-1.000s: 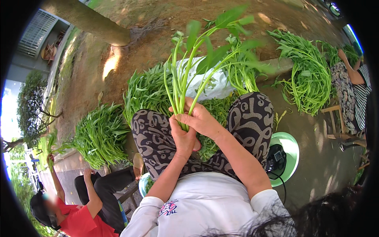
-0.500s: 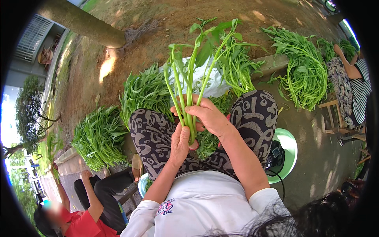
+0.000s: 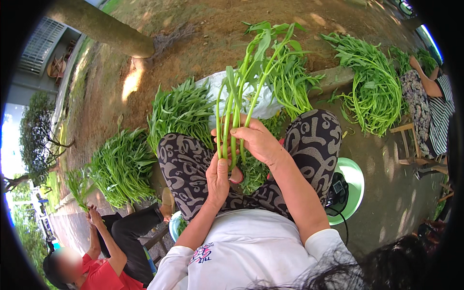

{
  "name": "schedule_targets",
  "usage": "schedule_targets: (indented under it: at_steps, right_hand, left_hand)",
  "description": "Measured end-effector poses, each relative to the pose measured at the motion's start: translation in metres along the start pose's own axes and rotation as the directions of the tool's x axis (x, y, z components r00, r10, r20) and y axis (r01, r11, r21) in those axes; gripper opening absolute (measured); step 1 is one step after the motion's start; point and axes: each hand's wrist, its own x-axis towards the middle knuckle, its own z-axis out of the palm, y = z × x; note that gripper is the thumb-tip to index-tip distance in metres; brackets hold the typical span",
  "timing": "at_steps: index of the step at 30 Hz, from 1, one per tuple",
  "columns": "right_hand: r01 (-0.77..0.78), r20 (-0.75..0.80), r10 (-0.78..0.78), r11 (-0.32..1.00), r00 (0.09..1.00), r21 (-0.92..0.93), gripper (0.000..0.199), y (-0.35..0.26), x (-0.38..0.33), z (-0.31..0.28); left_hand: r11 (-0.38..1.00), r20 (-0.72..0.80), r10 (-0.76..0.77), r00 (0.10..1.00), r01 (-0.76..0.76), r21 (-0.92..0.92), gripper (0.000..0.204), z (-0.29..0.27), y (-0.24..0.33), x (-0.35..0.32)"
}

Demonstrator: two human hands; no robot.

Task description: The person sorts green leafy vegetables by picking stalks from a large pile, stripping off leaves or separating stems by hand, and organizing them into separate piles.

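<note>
Several long green water spinach stalks (image 3: 235, 116) stand nearly upright over my lap, their leafy tips spreading away from me. My left hand (image 3: 218, 180) is closed on the lower stem ends, thumb pressed on the front. Higher up the stems, my right hand (image 3: 257, 141) pinches the same stalks between thumb and fingers. Trimmed green leaves (image 3: 255, 175) lie in a heap below, between my knees. Just beyond my hands is a whitish plastic sheet (image 3: 205, 87), partly covered by greens.
Water spinach heaps lie at the left (image 3: 121, 169), front left (image 3: 179, 113) and right (image 3: 369, 87). A pale green basin (image 3: 355, 181) with a dark device stands by my right thigh. One person in red (image 3: 108, 275) sits at left, another in stripes (image 3: 440, 116) at right, near a wooden chair (image 3: 408, 140).
My left hand has shifted slightly down and left along the stems, and the stalks are more spread at the base. The person at left has brought both hands together on a bunch of greens.
</note>
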Motion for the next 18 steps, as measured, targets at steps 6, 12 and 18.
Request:
schedule_targets:
  at_steps: [6, 12, 18]
  right_hand:
    - [0.007, -0.022, -0.007, 1.0, 1.0, -0.011, 0.031, 0.005, -0.001, -0.001]
    - [0.039, -0.037, -0.038, 0.999, 0.999, 0.032, 0.033, 0.014, -0.003, -0.005]
    - [0.042, -0.098, -0.041, 0.999, 0.994, 0.007, 0.036, 0.017, -0.007, -0.009]
  left_hand:
    - [0.998, -0.068, 0.067, 0.995, -0.066, 0.013, 0.045, -0.006, -0.015, -0.003]
    - [0.938, 0.039, 0.132, 0.99, -0.138, 0.318, 0.041, -0.014, -0.027, -0.001]
    - [0.741, 0.222, 0.161, 0.962, -0.267, 0.616, 0.033, -0.019, -0.045, 0.001]
